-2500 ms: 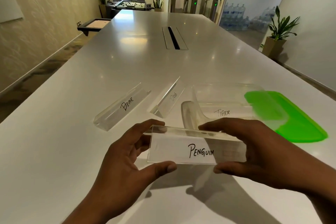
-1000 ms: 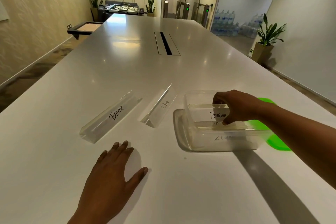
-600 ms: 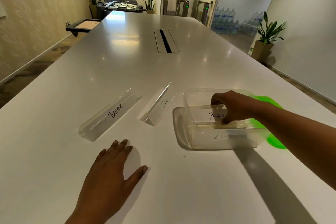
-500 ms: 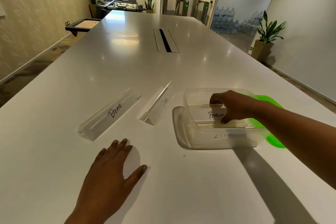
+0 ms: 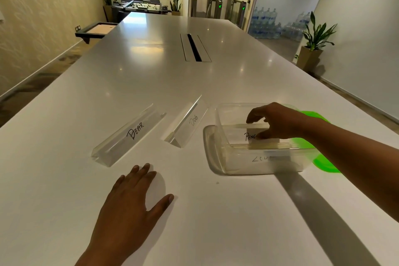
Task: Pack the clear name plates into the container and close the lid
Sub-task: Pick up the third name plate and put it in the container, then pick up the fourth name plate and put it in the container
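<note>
Right hand (image 5: 278, 123) is down inside the container (image 5: 224, 136), fingers curled over the top edge of the Penguin plate (image 5: 248, 136) with the thumb on its front face, so it looks pinched and standing roughly upright in there. There's another plate lying under or in front of it near the front wall; I can only make out a few letters through the plastic, so not sure which one. Left hand (image 5: 129, 205) is flat on the table (image 5: 216, 84), fingers spread, holding nothing.

The Bear plate (image 5: 127, 136) and Dog plate (image 5: 187, 123) sit on the table just left of the container, not touching each other. Green lid (image 5: 323, 164) is on the far right, partly hidden behind the container and the arm.

What could go sideways: if the Penguin plate is let go while it's standing, it could tip against the wall and eat up room, so Bear and Dog won't stack flat and the lid won't seat. Clear acrylic is slippery too. Also nothing's bracing the container, so a shove could slide it.
</note>
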